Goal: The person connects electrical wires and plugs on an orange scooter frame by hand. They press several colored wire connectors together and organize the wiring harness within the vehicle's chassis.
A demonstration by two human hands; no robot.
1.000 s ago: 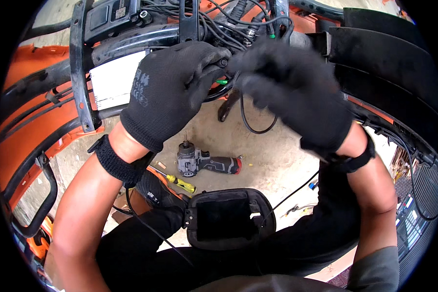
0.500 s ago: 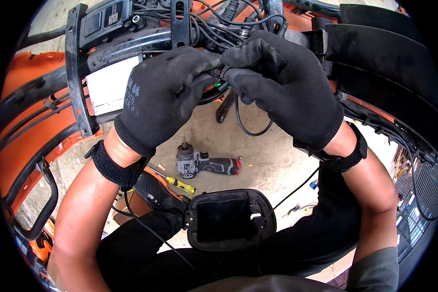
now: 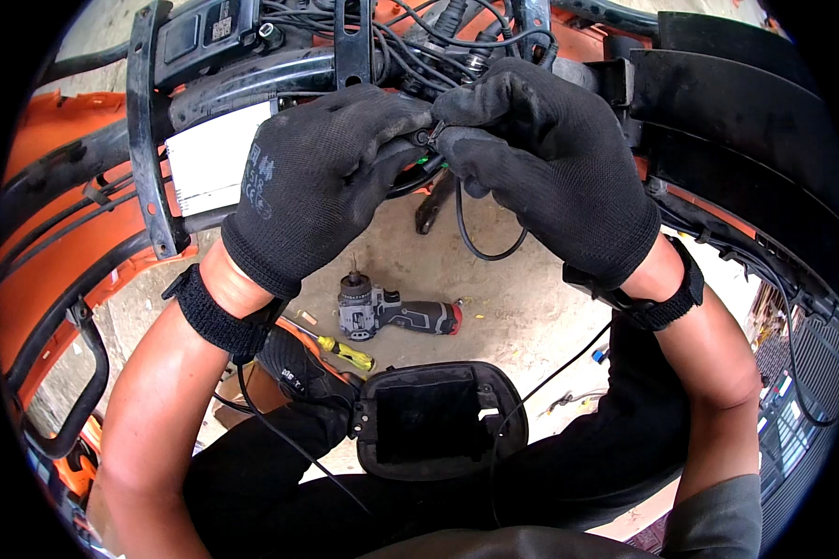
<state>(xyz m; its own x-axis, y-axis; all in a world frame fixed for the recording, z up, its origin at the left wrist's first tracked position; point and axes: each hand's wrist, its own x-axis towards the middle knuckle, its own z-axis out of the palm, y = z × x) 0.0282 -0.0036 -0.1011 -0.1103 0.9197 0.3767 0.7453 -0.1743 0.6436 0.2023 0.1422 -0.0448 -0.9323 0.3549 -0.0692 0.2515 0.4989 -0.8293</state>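
Note:
In a black work glove, my left hand (image 3: 312,182) pinches a small black cable connector (image 3: 423,137) with a round end between thumb and fingertips. My right hand (image 3: 555,177), gloved the same, closes its thumb and forefinger on the other side of that connector, where a bit of red shows. The fingertips of both hands almost meet, so most of the piece is hidden. A thin black cable (image 3: 463,235) hangs in a loop below my right hand. Behind the fingers runs a bundle of black cables (image 3: 410,58) along the frame.
A black tubular frame (image 3: 252,82) with orange panels (image 3: 61,177) surrounds the work. On the floor lie a grey cordless driver (image 3: 382,310) and a yellow-handled screwdriver (image 3: 350,354). A black cover (image 3: 378,466) rests by my legs. A black fender-like part (image 3: 718,102) stands at right.
Both hands keep their pinch with only a slight shift of the fingertips. The connector's round end has moved a little, and red now shows beside it.

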